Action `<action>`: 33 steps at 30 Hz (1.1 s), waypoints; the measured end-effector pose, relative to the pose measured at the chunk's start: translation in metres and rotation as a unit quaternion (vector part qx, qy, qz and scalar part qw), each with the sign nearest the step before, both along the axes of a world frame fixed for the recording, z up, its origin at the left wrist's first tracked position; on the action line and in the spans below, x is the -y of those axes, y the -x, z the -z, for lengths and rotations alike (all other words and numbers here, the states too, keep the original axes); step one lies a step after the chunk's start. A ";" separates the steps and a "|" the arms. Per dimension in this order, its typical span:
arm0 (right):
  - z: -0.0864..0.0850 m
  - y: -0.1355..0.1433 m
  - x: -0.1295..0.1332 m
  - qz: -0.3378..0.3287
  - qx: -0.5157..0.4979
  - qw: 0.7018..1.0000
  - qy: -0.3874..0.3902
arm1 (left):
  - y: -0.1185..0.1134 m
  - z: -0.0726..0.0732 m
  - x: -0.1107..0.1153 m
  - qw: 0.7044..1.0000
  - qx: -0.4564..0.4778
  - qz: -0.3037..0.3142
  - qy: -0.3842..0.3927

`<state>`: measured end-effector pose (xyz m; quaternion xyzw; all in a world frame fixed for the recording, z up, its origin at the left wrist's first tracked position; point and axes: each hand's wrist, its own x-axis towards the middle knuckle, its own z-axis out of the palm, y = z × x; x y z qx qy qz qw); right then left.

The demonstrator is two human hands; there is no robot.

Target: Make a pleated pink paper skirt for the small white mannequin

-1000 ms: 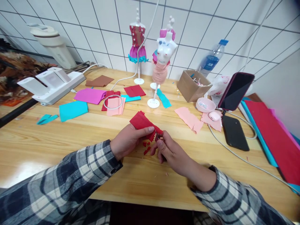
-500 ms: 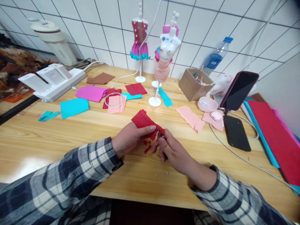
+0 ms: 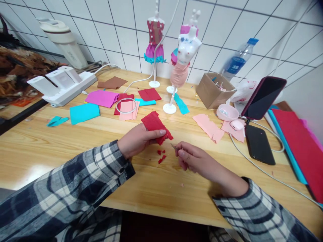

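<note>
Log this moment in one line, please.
left hand: holds red piece | right hand: holds small scissors, apart from red piece | red scraps: on table

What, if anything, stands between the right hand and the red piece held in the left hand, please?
Nothing visible except the small metal tool in the right hand, its tip apart from the red piece. The red scraps lie on the table, off that line.
</note>
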<state>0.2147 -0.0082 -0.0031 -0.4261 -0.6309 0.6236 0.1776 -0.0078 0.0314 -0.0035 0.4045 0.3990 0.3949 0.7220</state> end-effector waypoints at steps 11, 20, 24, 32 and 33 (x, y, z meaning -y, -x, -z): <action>0.003 -0.005 -0.005 0.012 0.085 0.994 -0.074 | 0.004 0.003 -0.001 0.980 -0.125 0.130 -0.086; 0.002 0.000 -0.005 -0.002 0.107 0.989 -0.102 | 0.006 0.003 -0.002 0.964 -0.195 0.156 -0.094; 0.002 0.001 -0.003 -0.002 0.096 0.991 -0.090 | 0.005 0.003 -0.002 0.967 -0.183 0.145 -0.106; 0.002 0.002 -0.004 0.002 0.085 0.994 -0.068 | 0.003 0.002 -0.001 0.968 -0.182 0.133 -0.113; 0.002 0.002 -0.004 0.001 0.085 0.994 -0.071 | 0.002 0.001 -0.001 0.969 -0.178 0.129 -0.113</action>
